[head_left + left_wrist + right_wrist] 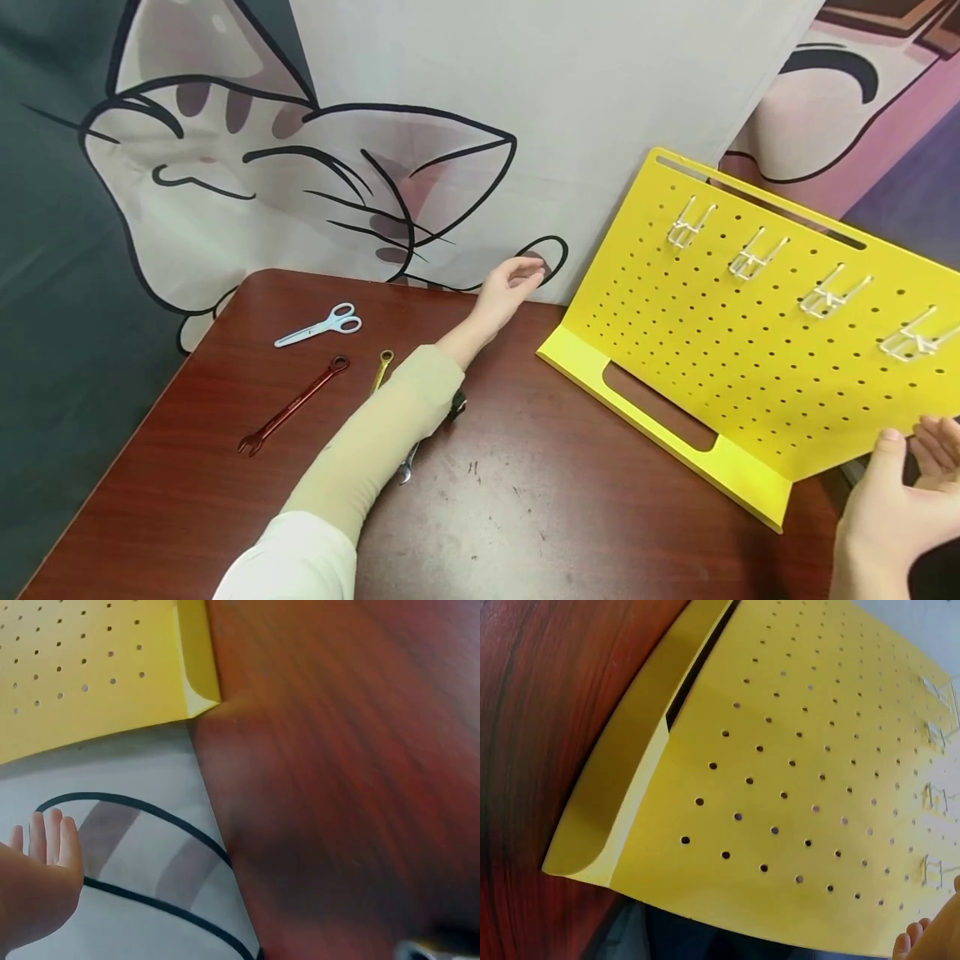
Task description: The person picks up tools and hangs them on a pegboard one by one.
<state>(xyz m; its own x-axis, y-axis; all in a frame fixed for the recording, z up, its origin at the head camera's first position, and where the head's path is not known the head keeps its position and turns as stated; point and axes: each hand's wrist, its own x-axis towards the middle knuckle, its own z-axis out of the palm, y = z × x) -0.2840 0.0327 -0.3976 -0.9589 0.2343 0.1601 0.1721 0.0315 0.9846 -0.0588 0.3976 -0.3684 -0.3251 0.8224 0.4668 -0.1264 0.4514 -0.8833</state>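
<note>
In the head view, a yellow pegboard (697,317) with white metal hooks (825,298) stands tilted on the right of the table. The left hand (504,292) hovers over the table's back edge, left of the board, fingers loosely bent and holding nothing. At the board's lower right corner is the right hand (903,500), thumb raised and fingers relaxed, with nothing in it; whether it touches the board cannot be told. Each wrist view shows part of the pegboard (75,667) (780,787), with the left hand (41,877) and right hand (934,934) at the edges.
On the table (570,500) lie light blue scissors (318,325), a red wrench (292,408) and a yellow wrench (382,367). A silver wrench end (407,468) and a black item (457,405) show partly behind the left sleeve. A curtain with cat drawings hangs behind.
</note>
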